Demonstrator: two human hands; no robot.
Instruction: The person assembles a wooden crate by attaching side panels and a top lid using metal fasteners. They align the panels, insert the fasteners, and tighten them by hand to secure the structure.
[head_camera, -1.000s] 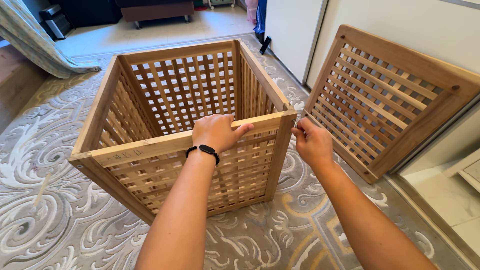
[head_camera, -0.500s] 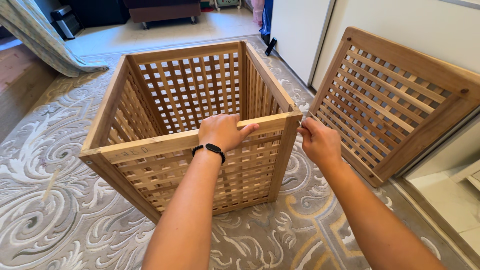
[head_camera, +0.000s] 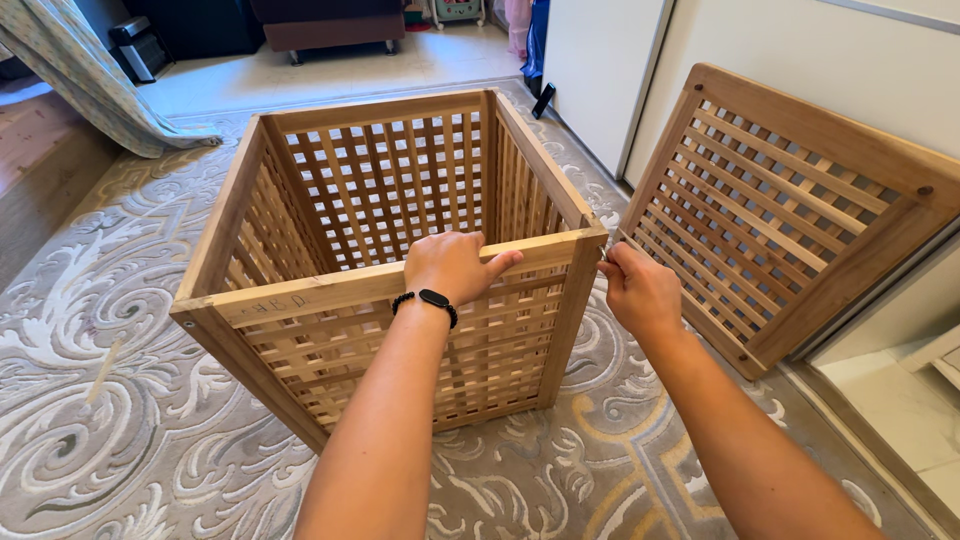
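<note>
Both hands work at the near top rail of a wooden lattice crate.

Left hand (head_camera: 450, 265), with a black band on its wrist, lies over the near top rail of the open wooden lattice crate (head_camera: 330, 200), fingers curled over the rail's inner edge and closed on it. Right hand (head_camera: 640, 292) sits at the crate's corner at about three o'clock from the left one, fingers pinched together against the corner post; whether they hold something small I cannot tell. Crate stands upright on the patterned grey rug (head_camera: 120, 420), at the centre of the view. At two o'clock from it, a separate lattice panel (head_camera: 790, 215) leans tilted against the white wall (head_camera: 880, 60). At eleven o'clock, a striped cloth (head_camera: 90, 80) drapes down to the floor.
</note>
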